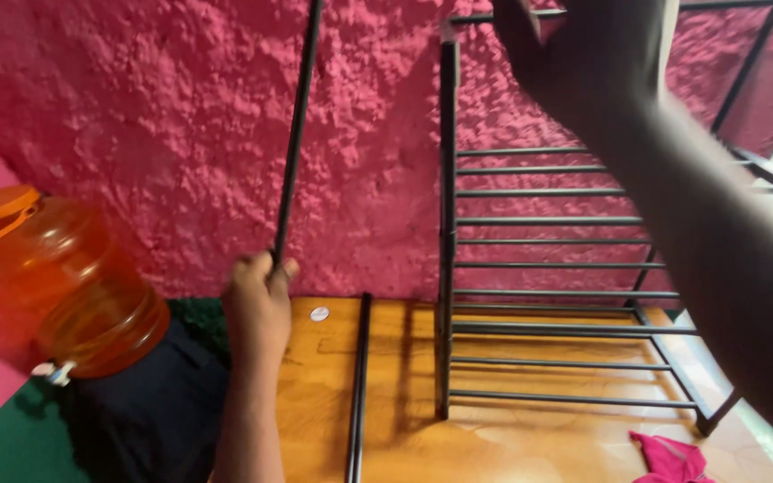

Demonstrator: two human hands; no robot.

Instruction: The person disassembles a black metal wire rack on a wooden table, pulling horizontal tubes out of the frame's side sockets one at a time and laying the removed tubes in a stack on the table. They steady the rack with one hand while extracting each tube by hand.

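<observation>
Head view: your left hand point(259, 309) is gripping a black rod point(295, 134) at centre-left, its top cut off; your right hand point(574, 45), blurred and cropped at the top, is touching the black rack point(447, 224), grip unclear.

Left hand point(259, 304): on upright rod point(294, 134), left of rack point(565, 268).
Right hand point(583, 45): at rack's top.
Second rod point(360, 385): flat on table point(404, 429), between hand and rack.
Jar point(55, 286): far left.
Cloth point(673, 458): before rack, right.
</observation>
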